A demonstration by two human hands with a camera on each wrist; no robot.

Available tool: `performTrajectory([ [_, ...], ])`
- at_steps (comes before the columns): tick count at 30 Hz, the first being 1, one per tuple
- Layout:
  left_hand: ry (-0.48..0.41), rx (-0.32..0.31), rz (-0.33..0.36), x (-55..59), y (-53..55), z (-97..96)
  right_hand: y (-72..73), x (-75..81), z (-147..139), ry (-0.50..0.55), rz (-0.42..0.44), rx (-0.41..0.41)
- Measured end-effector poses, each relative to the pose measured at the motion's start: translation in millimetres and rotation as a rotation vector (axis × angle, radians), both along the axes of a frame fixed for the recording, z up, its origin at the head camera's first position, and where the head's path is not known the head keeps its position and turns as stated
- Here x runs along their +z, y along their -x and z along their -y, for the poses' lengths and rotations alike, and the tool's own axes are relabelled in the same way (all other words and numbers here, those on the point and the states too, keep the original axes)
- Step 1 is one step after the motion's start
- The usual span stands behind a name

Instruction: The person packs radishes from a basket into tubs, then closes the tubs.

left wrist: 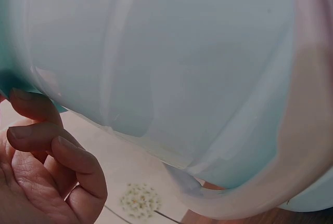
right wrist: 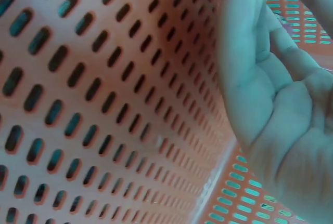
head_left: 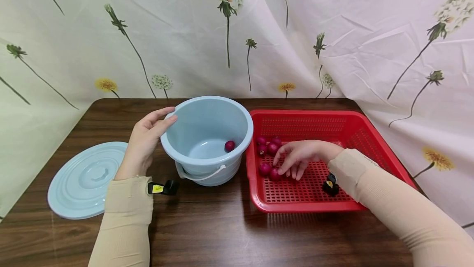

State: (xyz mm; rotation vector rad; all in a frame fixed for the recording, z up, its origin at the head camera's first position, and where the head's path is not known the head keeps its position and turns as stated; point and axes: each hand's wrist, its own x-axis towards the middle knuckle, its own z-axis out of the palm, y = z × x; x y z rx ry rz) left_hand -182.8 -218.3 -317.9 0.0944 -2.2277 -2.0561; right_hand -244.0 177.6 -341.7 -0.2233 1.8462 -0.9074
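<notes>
A light blue bucket (head_left: 207, 160) stands mid-table with one round purple-red radish (head_left: 229, 146) on its floor. At the bucket's left rim, my left hand (head_left: 142, 139) holds on, thumb and index finger at the edge; the left wrist view shows its other fingers curled beside the outer wall. My right hand (head_left: 301, 156) is inside a red perforated basket (head_left: 307, 207), fingers pointing down and loosely bent. Its thumb and index fingertips are right at a radish (head_left: 274, 174), with another radish (head_left: 264, 169) alongside. More radishes (head_left: 272, 149) cluster behind, near the basket's left wall.
The bucket's blue lid (head_left: 87, 180) lies flat at the left, by the left forearm. The white bucket handle (head_left: 203, 176) hangs down on the near side. A flower-printed cloth (head_left: 192, 32) hangs behind the dark wooden table (head_left: 207, 234). Basket and bucket stand close together.
</notes>
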Motion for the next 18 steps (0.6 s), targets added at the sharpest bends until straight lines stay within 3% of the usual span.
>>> performTrajectory([
  [18, -0.003, -0.005, 0.008, 0.8, -0.6, 0.7, -1.9, -7.0, 1.1, -0.024, 0.081, 0.021],
])
